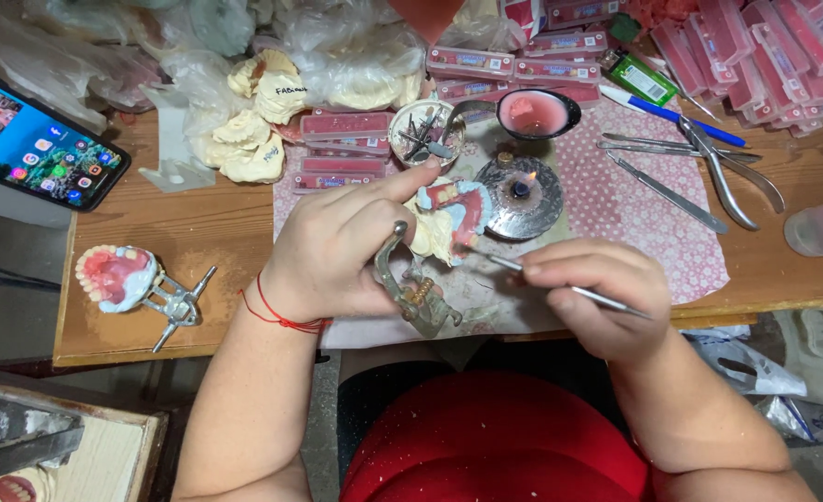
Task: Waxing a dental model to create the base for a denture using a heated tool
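The left hand (337,246) is closed around a denture model (448,218) mounted on a metal articulator (411,288). The index finger lies extended along the top of the model; the thumb and remaining fingers are curled tight about the articulator frame, with no open gap visible. A red cord (281,318) circles the left wrist. The model, with pink wax and pale teeth, sits above the near edge of the table (188,232), at the centre of the view, just in front of a small burner (523,195) with a lit flame.

The right hand (597,288) grips a thin metal tool (541,277) in a narrow pinch: thumb and index finger are pressed together on the shaft, the other fingers folded beneath. The tool tip points left and meets the lower right side of the model; whether it touches wax or plaster cannot be told. The handle end projects to the right past the knuckles.

Behind the burner stand a bowl (537,112) of pink wax and a round dish (425,130) of small tools. Pliers (727,172) and flat instruments lie on the patterned cloth (634,186) to the right. Pink boxes (346,125) are stacked behind the left hand. A second model (118,276) on its own articulator rests at the left table edge, well apart from both hands. A phone (35,139) lies at far left with its screen lit.
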